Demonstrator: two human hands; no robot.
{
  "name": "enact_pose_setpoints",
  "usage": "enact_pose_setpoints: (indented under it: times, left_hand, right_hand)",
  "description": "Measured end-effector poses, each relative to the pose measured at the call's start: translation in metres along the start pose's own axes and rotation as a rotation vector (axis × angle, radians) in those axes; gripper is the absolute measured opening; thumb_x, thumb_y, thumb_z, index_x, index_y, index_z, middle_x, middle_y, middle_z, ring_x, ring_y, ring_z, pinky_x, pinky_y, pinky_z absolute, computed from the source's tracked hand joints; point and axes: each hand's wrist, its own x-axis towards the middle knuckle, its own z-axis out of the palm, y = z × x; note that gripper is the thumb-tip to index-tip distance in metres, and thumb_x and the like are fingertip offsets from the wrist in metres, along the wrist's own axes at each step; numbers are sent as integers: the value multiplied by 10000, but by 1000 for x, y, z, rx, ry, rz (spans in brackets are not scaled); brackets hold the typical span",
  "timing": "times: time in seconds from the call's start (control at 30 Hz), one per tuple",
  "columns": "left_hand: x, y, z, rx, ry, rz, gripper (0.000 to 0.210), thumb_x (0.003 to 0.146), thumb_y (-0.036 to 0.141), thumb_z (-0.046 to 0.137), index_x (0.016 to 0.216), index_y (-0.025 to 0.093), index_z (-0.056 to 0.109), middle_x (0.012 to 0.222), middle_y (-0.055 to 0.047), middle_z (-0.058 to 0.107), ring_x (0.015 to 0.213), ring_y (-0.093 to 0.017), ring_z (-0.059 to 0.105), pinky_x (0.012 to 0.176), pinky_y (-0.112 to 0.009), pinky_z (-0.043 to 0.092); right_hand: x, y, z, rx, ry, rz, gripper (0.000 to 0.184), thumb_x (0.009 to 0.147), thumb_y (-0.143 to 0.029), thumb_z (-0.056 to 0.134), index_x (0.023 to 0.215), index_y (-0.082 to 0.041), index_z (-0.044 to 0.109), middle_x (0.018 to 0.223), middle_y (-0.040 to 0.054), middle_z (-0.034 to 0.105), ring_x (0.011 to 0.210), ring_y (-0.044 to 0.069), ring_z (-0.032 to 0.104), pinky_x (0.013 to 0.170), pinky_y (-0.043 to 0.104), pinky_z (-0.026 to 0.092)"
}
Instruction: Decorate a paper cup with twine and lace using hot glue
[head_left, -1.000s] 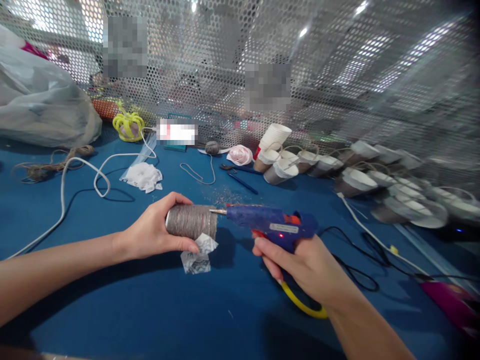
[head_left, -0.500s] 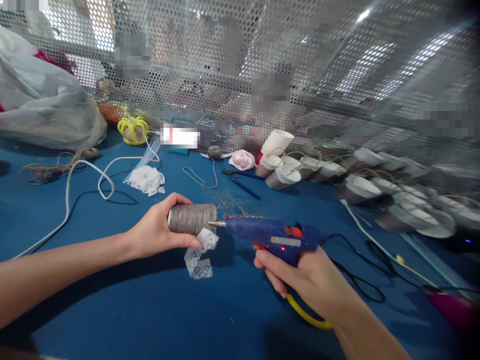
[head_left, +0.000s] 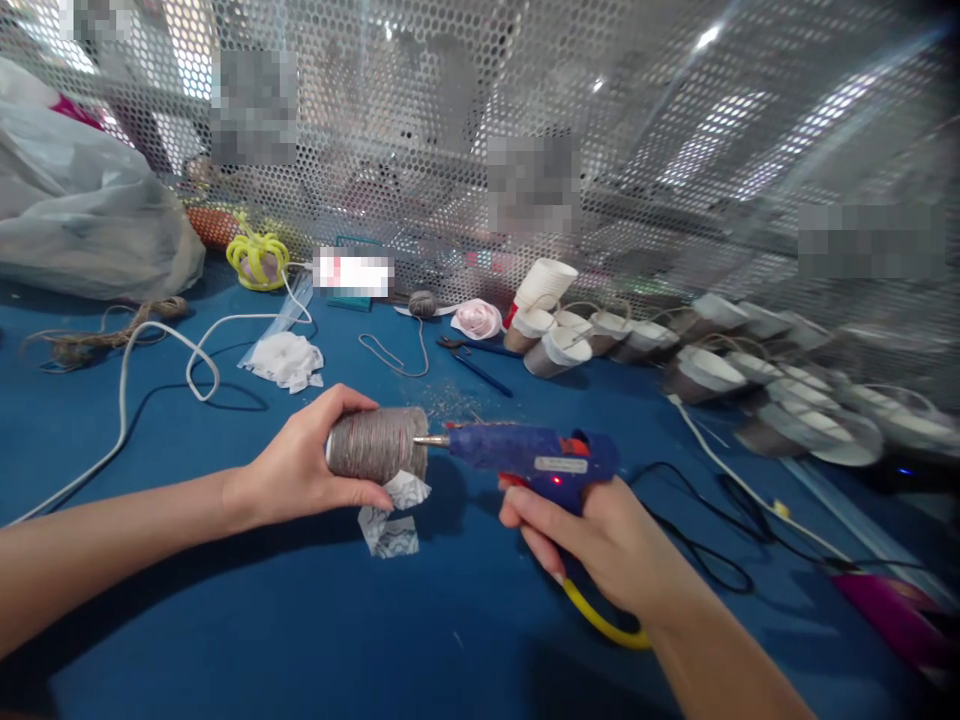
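My left hand (head_left: 307, 462) grips a paper cup wrapped in grey-brown twine (head_left: 373, 442), lying on its side above the table. A strip of white patterned lace ribbon (head_left: 396, 535) hangs from the cup near my left thumb. My right hand (head_left: 592, 535) is closed round the handle of a blue hot glue gun (head_left: 517, 452), whose small red light is lit. The metal nozzle points left, at the twine near the cup's right end; whether it touches I cannot tell. A yellow curved band (head_left: 604, 622) shows below my right hand, its other end hidden.
Blue-handled pliers (head_left: 480, 365), a pink fabric rose (head_left: 478, 319) and a grey twine ball (head_left: 423, 304) lie beyond. Several wrapped cups with handles (head_left: 705, 375) stand at right. White gathered fabric (head_left: 285, 360) and a white cord (head_left: 124, 400) are at left. A perforated metal screen (head_left: 420, 130) stands behind.
The view has shifted slightly, moving most things a little to the left. The cup is turned slightly in my left hand. The glue gun's nozzle stays close to it.
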Motion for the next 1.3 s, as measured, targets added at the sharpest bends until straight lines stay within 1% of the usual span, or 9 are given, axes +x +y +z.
enact_pose_setpoints:
  times: [0.23, 0.73, 0.83, 0.93, 1.0, 1.1, 1.17, 1.23, 1.3]
  left_hand:
    - [0, -6, 0, 56, 24, 114, 660, 569, 557, 721, 1047, 186, 458, 956, -66, 578, 832, -204, 579, 730, -337, 480]
    - [-1, -2, 0, 105, -22, 250, 646, 584, 480, 749, 1072, 186, 447, 993, -86, 562, 885, -216, 572, 763, -343, 476]
    - [1, -3, 0, 86, -18, 172, 642, 571, 491, 751, 1054, 186, 458, 984, -82, 574, 879, -220, 573, 765, -350, 470]
    - [3, -5, 0, 14, 10, -31, 643, 556, 515, 746, 1024, 177, 464, 942, -65, 582, 832, -212, 566, 742, -350, 460]
    - [5, -4, 0, -68, 12, -168, 640, 553, 523, 742, 1009, 172, 462, 927, -54, 570, 814, -203, 549, 728, -341, 449]
    - [8, -2, 1, -227, -19, -295, 611, 565, 514, 734, 992, 171, 463, 912, -38, 539, 783, -181, 515, 690, -310, 430]
    - [9, -1, 1, -353, -34, -337, 587, 581, 496, 728, 987, 169, 459, 883, -26, 525, 755, -163, 498, 663, -285, 418]
    - [9, 0, 2, -482, -42, -365, 570, 598, 477, 724, 992, 166, 453, 854, -15, 520, 735, -147, 491, 650, -267, 406]
    - [8, 1, 4, -610, -47, -392, 567, 607, 466, 724, 1003, 165, 452, 838, -9, 526, 723, -134, 494, 650, -256, 399]
  right_hand:
    - [7, 11, -5, 30, -77, -31, 382, 819, -479, 516, 609, -162, 550, 366, -46, 449, 338, 71, 405, 364, 220, 297]
    - [9, 9, -5, 45, -14, -15, 350, 804, -449, 546, 614, -157, 585, 394, -41, 470, 360, 79, 428, 402, 229, 354]
    - [8, 8, -3, 95, -22, -6, 349, 796, -455, 555, 615, -158, 571, 382, -52, 454, 353, 72, 411, 391, 222, 339]
    - [5, 6, -1, 158, -22, -9, 325, 800, -439, 559, 642, -155, 569, 370, -62, 440, 338, 62, 384, 375, 212, 302]
    - [5, 5, -1, 209, 33, -15, 283, 795, -413, 572, 683, -153, 588, 369, -67, 436, 330, 55, 364, 369, 206, 284]
    - [9, 6, -8, 272, 160, -10, 225, 758, -390, 609, 789, -167, 615, 387, -76, 438, 345, 61, 371, 380, 202, 305]
    - [18, 12, -17, 225, 295, 5, 244, 711, -404, 645, 775, -170, 614, 445, -52, 496, 408, 86, 448, 429, 216, 369]
    - [30, 25, -29, 86, 492, 37, 287, 646, -437, 672, 689, -161, 602, 582, 16, 606, 549, 141, 556, 521, 249, 440]
    - [43, 40, -39, -152, 556, 107, 312, 681, -473, 605, 727, -165, 607, 681, 42, 654, 607, 167, 588, 549, 268, 456]
